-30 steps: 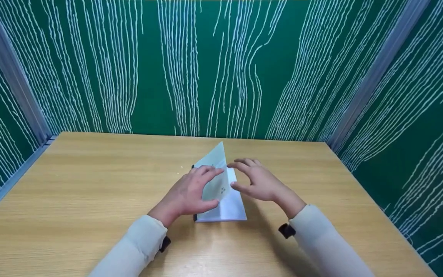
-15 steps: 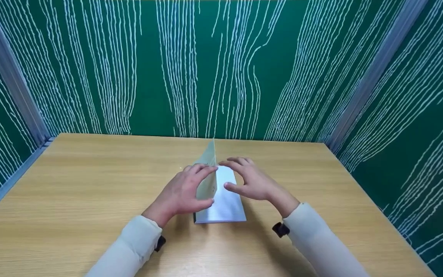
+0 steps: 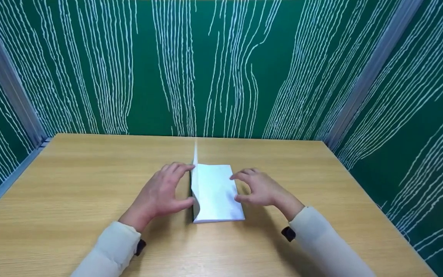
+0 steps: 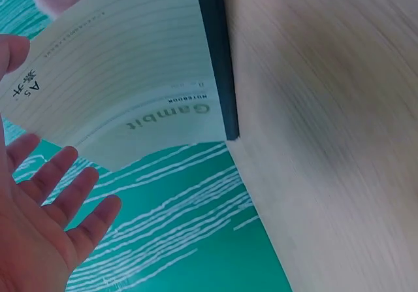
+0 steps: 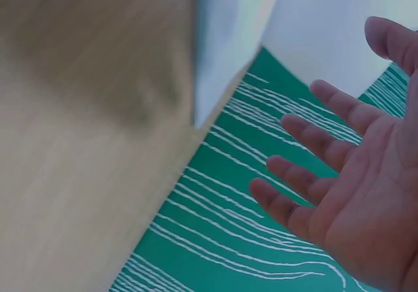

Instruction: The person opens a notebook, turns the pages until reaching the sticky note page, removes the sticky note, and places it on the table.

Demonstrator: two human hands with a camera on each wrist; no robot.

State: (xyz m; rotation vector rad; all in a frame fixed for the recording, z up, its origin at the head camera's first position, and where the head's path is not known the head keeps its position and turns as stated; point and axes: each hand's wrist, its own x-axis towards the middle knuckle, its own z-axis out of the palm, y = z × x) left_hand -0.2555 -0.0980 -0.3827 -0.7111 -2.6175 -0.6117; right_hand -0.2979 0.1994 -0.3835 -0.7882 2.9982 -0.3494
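Note:
A small notebook [image 3: 215,192] with a dark spine lies on the table, its white inner page facing up. Its pale green front cover [image 4: 130,76], printed "Gambit" and lined, stands about upright and slightly bent above the spine. My left hand [image 3: 164,192] holds that cover at its edges, index fingertip at the free edge and thumb near the close corner. My right hand [image 3: 262,188] hovers at the notebook's right edge, fingers spread and loosely bent; whether its tips touch the page cannot be told. In the right wrist view that hand holds nothing.
The wooden table [image 3: 90,184] stands against a green wall [image 3: 148,77] with white wavy lines. Metal posts [image 3: 375,73] frame both back corners. A small black device [image 3: 288,233] is strapped at the right wrist.
My left hand has moved left, swinging the cover from leaning right to upright and baring the white page. My right hand first shifted slightly left, then back toward the notebook's right edge.

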